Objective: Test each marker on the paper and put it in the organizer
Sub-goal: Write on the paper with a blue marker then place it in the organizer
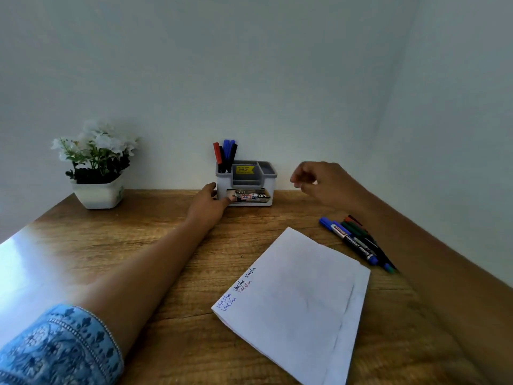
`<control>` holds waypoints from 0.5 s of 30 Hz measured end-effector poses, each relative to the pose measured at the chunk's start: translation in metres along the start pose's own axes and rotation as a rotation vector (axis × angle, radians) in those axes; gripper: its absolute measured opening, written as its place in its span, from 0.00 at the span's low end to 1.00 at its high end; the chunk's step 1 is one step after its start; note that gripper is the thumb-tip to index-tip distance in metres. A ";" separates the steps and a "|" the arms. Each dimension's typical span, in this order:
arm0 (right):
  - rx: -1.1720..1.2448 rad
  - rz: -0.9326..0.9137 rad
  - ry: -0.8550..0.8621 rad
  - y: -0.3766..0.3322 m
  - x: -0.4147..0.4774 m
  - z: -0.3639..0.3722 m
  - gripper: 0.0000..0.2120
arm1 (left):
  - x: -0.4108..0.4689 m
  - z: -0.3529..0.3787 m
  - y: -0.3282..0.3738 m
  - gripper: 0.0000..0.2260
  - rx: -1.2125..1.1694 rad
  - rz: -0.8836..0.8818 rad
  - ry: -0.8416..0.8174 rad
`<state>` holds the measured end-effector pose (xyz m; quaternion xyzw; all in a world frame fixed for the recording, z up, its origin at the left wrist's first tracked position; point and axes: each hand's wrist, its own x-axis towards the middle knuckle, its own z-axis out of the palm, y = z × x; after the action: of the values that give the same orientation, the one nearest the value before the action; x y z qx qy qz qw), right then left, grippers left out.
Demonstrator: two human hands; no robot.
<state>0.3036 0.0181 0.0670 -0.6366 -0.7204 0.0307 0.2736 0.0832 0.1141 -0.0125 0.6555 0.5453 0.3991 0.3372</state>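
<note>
A grey and white organizer (pixel 265 175) stands against the wall at the back of the wooden desk (pixel 144 245). Several markers (pixel 225 154), red, black and blue, stand upright in its left compartment. My left hand (pixel 208 202) grips the organizer's lower left corner. My right hand (pixel 323 180) hovers to the right of the organizer, fingers loosely curled, holding nothing. A white paper (pixel 299 298) with short written words in blue, black and red lies in front. Several loose markers (pixel 355 241) lie beside its far right edge, partly hidden by my right forearm.
A white pot with white flowers (pixel 97 168) stands at the back left of the desk. The wall runs directly behind the organizer and along the right side.
</note>
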 end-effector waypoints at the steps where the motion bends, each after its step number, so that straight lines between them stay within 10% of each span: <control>1: -0.074 0.056 -0.011 0.010 -0.014 -0.003 0.07 | -0.006 -0.001 0.001 0.28 0.003 -0.016 -0.002; 15: -0.539 0.328 -0.043 0.056 -0.056 0.017 0.14 | -0.103 -0.020 0.008 0.21 0.208 0.121 -0.260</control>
<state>0.3491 -0.0183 0.0104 -0.7932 -0.5958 -0.1040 0.0711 0.0598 0.0118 -0.0127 0.7645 0.4951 0.2718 0.3106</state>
